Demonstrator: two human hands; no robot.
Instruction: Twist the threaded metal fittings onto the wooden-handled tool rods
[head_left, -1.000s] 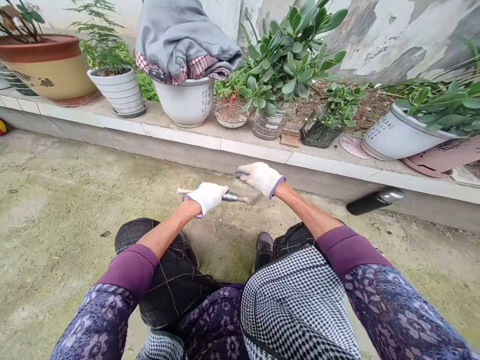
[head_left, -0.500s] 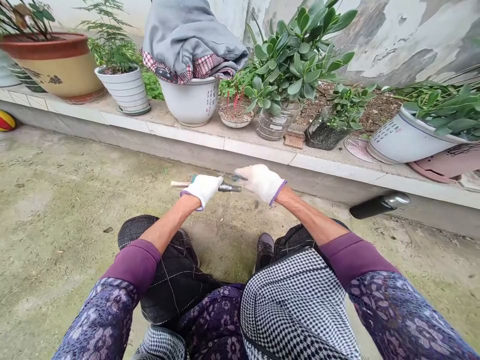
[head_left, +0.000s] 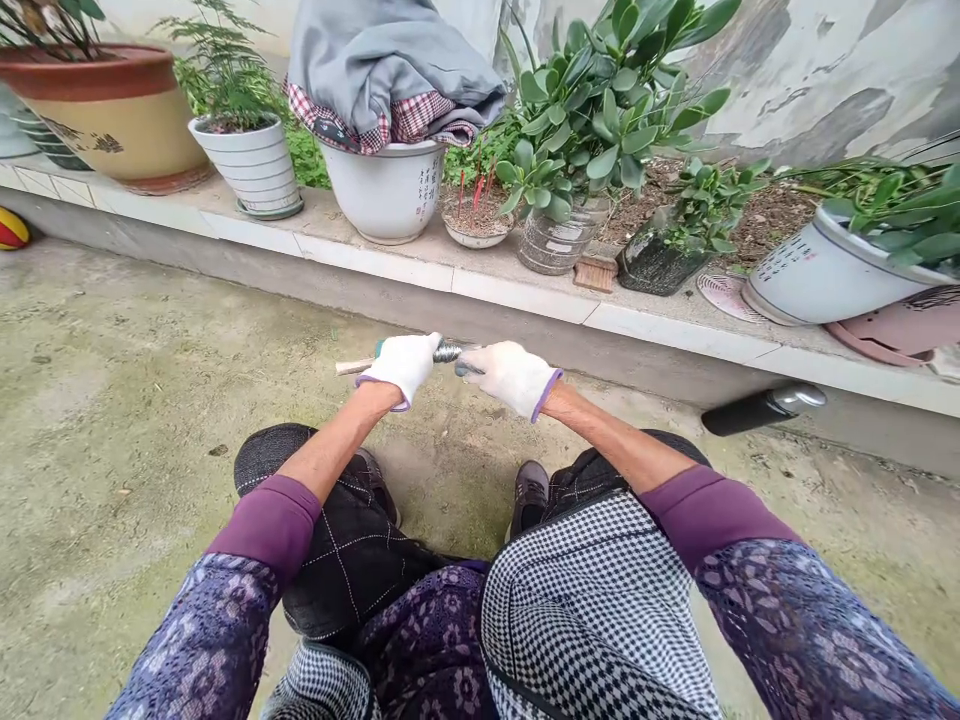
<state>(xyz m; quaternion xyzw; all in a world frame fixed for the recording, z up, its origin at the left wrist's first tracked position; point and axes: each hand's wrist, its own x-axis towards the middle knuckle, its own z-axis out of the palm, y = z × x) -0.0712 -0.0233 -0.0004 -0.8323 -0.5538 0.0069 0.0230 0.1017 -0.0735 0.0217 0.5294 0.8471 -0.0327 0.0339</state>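
My left hand (head_left: 402, 364), in a white work glove with a purple cuff, is closed round a thin pale stick (head_left: 352, 367). One end of the stick pokes out to the left of the glove. On the other side, shiny silver wire (head_left: 447, 351) is wound in coils round the stick. My right hand (head_left: 517, 376), gloved the same way, has its fingers closed at the right end of the coils and covers the stick's tip. What exactly those fingers pinch is hidden. Both hands are above the concrete ground, in front of my knees.
Ahead runs a low tiled ledge (head_left: 517, 296) with several potted plants. A white pot (head_left: 379, 195) bears a grey garment (head_left: 390, 70). A small wooden brush (head_left: 595, 273) lies on the ledge. At its foot on the right is a black thermos (head_left: 750, 412); a ball (head_left: 11, 230) is far left.
My right hand has moved left and slightly down, from just past the stick's tip onto the end by the wire. My left hand keeps its grip, with the stick tilted a little more.
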